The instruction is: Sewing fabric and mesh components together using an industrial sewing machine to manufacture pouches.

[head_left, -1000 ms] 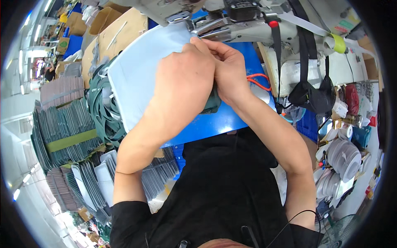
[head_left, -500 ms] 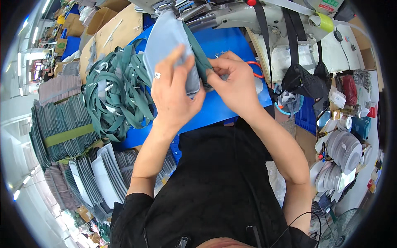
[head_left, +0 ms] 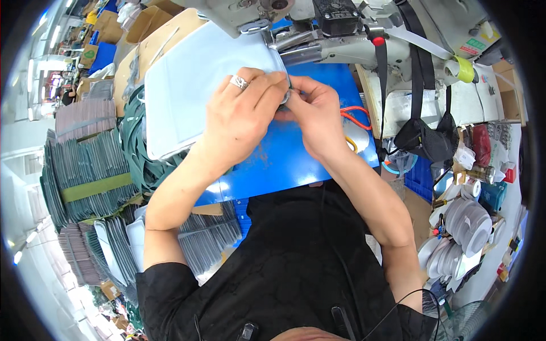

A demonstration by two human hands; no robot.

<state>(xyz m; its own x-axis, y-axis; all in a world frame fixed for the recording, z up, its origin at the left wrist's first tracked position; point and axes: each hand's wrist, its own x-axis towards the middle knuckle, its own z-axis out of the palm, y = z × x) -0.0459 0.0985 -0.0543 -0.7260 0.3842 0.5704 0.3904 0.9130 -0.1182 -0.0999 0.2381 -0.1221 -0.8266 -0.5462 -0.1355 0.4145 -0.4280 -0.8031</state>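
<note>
Half a second ago we held the pale blue fabric piece raised and bunched between us and the machine; now it lies spread flat on the blue table, its right corner under the sewing machine. It looks smooth, light and roughly rectangular. Our left hand, one ring on a finger, pinches that corner, and our right hand grips the same edge, though what sits between the fingertips is hard to make out. We count one fabric piece and two hands.
</note>
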